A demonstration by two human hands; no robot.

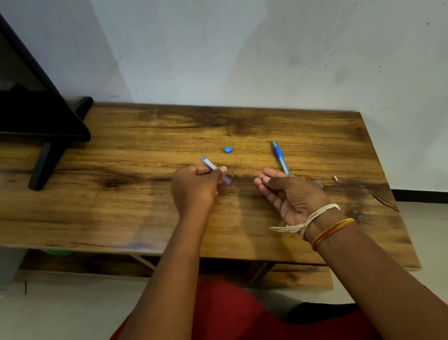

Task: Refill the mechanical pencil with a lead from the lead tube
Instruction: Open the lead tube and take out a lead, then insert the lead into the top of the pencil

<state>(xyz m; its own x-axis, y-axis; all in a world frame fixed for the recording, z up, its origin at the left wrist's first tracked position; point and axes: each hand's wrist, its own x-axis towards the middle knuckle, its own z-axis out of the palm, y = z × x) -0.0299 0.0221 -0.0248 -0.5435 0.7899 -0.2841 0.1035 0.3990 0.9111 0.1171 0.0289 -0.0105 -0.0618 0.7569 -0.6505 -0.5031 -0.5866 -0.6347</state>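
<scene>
My left hand (194, 188) grips a clear purple-tinted lead tube (210, 166), tilted with its lower end pointing toward my right hand. My right hand (289, 194) is cupped palm up just right of the tube's lower end, fingers slightly curled; whether a thin lead lies in the palm cannot be told. The blue mechanical pencil (279, 156) lies on the wooden table (126, 162) just beyond my right hand's fingers. A small blue cap (227, 149) rests on the table behind the tube. A tiny white piece (335, 178) lies to the right of my right hand.
A black monitor stand (43, 161) and screen occupy the table's far left. A white wall rises behind the table. The table's right edge (388, 186) is close to the white piece. My red-clothed lap is below the front edge.
</scene>
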